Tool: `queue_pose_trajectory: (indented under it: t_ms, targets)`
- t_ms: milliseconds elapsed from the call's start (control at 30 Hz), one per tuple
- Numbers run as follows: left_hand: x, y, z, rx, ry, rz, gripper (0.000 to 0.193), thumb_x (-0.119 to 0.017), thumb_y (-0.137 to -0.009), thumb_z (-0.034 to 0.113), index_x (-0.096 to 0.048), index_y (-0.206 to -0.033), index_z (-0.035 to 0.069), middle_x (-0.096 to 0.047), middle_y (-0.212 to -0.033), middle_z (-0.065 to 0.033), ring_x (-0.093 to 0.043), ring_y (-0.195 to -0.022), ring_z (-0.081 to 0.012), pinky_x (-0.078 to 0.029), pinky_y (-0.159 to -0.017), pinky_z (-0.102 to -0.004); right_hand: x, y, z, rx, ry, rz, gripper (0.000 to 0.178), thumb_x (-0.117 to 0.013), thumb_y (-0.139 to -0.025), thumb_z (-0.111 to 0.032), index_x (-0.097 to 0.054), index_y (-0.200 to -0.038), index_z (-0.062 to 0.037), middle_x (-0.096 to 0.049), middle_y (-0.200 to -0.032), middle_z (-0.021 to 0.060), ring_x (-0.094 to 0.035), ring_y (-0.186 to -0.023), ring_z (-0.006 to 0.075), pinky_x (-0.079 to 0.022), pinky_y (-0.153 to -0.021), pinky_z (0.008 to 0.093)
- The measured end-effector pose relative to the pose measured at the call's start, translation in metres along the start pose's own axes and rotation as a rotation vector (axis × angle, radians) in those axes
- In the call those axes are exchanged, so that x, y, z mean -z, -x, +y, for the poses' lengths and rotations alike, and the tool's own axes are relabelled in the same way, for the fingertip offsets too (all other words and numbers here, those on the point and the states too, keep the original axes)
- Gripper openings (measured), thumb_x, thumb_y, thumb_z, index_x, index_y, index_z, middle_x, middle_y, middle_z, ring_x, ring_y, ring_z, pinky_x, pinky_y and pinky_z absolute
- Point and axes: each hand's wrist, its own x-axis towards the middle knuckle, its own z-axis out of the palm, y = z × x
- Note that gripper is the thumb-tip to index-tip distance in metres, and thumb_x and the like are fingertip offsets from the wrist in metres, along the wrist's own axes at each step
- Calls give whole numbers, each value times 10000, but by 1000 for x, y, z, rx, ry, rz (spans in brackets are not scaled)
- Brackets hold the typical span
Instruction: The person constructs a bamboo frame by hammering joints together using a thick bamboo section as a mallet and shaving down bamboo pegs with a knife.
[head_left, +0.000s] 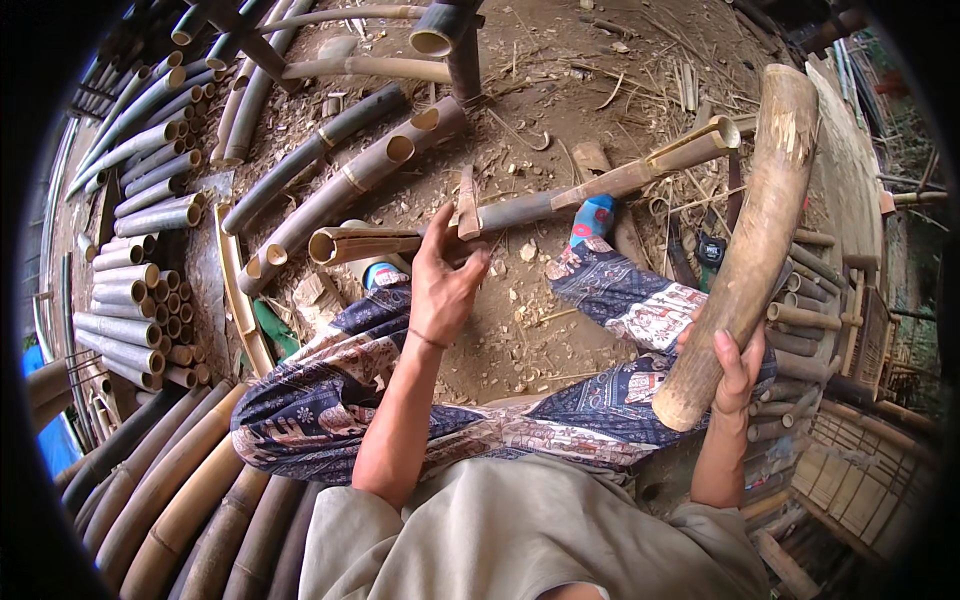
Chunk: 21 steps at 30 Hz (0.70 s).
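Observation:
A thick, bark-worn wooden log (pixel 752 235) is held in my right hand (pixel 735 368), which wraps around its lower part above my right thigh. It leans up and away to the right. Across the ground in front of me lies a bamboo pole (pixel 522 210), split open towards both ends, with its right end raised. A small flat wooden wedge (pixel 467 203) stands up at the pole's middle. My left hand (pixel 445 290) is open right beside the wedge, its index finger stretched and its thumb apart. I cannot tell whether the fingertips touch the wedge or the pole.
Cut bamboo tubes (pixel 345 190) lie beyond on the left, with stacked tubes (pixel 130 290) further left. Long bamboo poles (pixel 180 510) lie near my left side. A dark sheath-like object (pixel 682 255) lies by my right foot (pixel 593 218). Wood chips litter the dirt ground (pixel 540 290).

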Motion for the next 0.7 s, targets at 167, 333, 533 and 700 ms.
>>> queue_pose_trajectory:
  t_ms: [167,333,533,700]
  targets:
    - [22,-37,-5,-658,-760,336,273,-706,-849,178,-686,-1120,159,-549,-947,-71,-545,-847,-168,-527,-722,-301,-2,-1,-6,12,-13,-28,551,-613,-801,-240,-390,-1219,42,-581,-910,148,-624,-737,214,-534,-632,338]
    - [31,-4,30,-657,-213,184,230,-556,-901,-51,-623,-1104,32,-545,-1172,-115,-572,-1114,-220,-502,-944,-328,2,1,-12,30,21,-28,561,-633,-792,-225,-389,-1227,31,-588,-934,150,-631,-761,214,-536,-655,347]
    - [42,-4,-32,-569,-473,42,168,-593,-839,-68,-570,-984,13,-530,-1091,-111,-559,-1095,-249,-462,-933,-337,-2,-3,-3,61,-4,-62,543,-630,-795,-206,-394,-1226,27,-591,-943,147,-629,-753,210,-533,-669,346]
    - [11,-2,-35,-607,-675,253,438,-601,-845,-3,-448,-1255,-3,-459,-1197,-197,-529,-1103,-321,-474,-897,-362,-6,-3,-1,8,-25,-26,555,-626,-796,-224,-398,-1233,30,-584,-938,148,-626,-741,207,-533,-661,338]
